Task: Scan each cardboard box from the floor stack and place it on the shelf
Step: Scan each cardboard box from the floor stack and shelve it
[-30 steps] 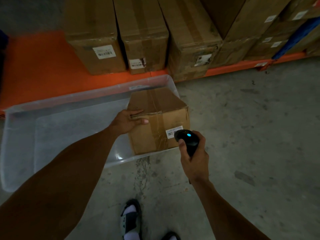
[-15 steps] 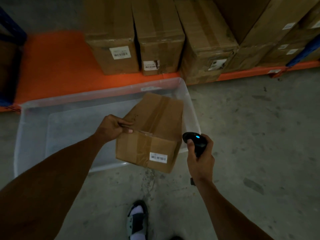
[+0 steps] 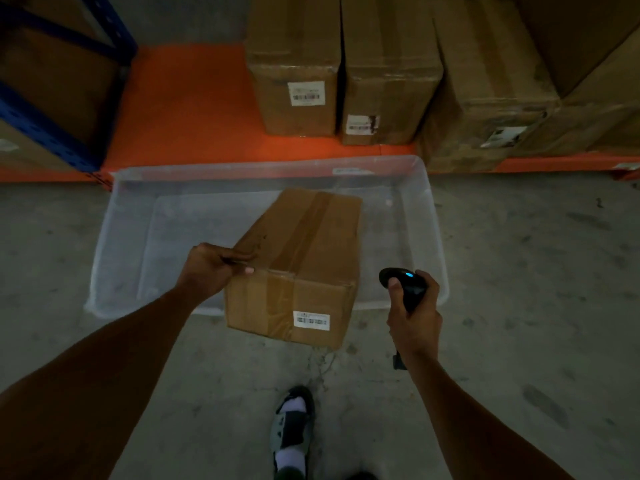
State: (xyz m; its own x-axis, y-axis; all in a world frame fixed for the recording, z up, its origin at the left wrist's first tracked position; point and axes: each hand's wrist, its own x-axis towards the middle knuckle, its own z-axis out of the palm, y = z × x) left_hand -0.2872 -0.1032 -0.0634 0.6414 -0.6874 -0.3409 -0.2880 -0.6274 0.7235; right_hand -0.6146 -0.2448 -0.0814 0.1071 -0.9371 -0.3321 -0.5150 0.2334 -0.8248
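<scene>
A taped cardboard box point(image 3: 304, 258) hangs tilted above the clear plastic bin point(image 3: 437, 237), its white barcode label point(image 3: 311, 319) facing me. My left hand point(image 3: 211, 270) grips the box by its near left top corner, thumb over the edge. My right hand point(image 3: 414, 306) holds a black handheld scanner point(image 3: 403, 285) with a blue light on top, just right of the box and apart from it. The low orange shelf point(image 3: 187, 105) lies beyond the bin, with several labelled boxes point(image 3: 298, 67) standing on it.
A blue rack upright point(image 3: 62, 98) stands at the far left of the shelf, with bare orange surface between it and the boxes. Grey concrete floor point(image 3: 519, 271) spreads right of the bin. My sandalled foot point(image 3: 292, 427) is below the box.
The box has been lifted out of the bin's right end and swung toward me, label now lower and facing me. The scanner hand has drawn back to the right of it.
</scene>
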